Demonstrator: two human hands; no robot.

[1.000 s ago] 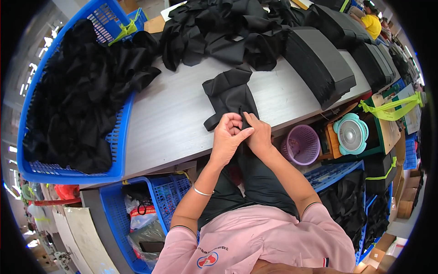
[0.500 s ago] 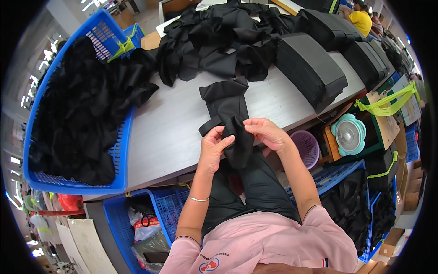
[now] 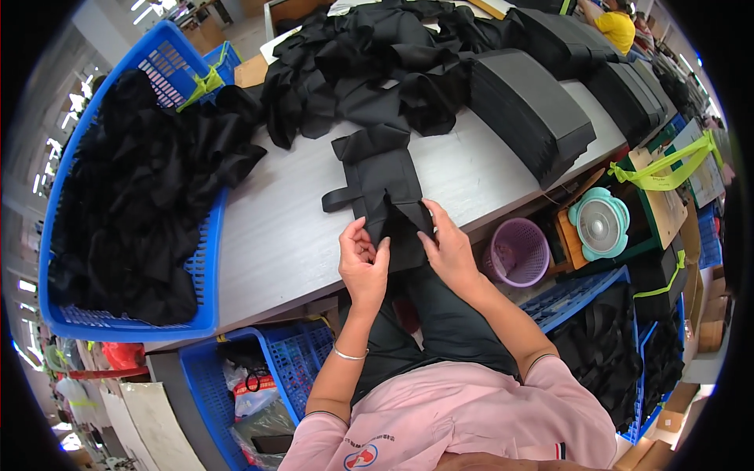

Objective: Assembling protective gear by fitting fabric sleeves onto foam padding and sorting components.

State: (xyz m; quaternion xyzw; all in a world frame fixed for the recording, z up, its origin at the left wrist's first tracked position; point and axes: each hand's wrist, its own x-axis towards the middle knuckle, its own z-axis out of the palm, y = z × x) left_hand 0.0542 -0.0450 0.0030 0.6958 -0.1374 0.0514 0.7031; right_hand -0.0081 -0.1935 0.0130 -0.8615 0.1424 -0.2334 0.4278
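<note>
A black fabric piece (image 3: pixel 382 174) with a small side strap lies on the pale table, its near end hanging over the front edge toward my lap. My left hand (image 3: pixel 364 255) pinches the near left part of it between thumb and fingers. On the near right part, my right hand (image 3: pixel 449 245) grips the cloth with thumb and fingers. Between the hands the fabric is folded open, with a dark gap. Behind it rises a heap of similar black fabric pieces (image 3: pixel 369 78).
At the left a blue basket (image 3: pixel 206 314) overflows with black cloth. Stacks of flat black pieces (image 3: pixel 534 102) stand on the table's right. Below the table are a purple bin (image 3: pixel 518 251), a turquoise-rimmed fan-like object (image 3: pixel 601 224) and blue crates (image 3: pixel 192 377). A person in yellow (image 3: pixel 615 30) is at far right.
The fabric piece has flattened out and shifted slightly left on the table. My hands have moved with it, and its near end is now spread apart between them.
</note>
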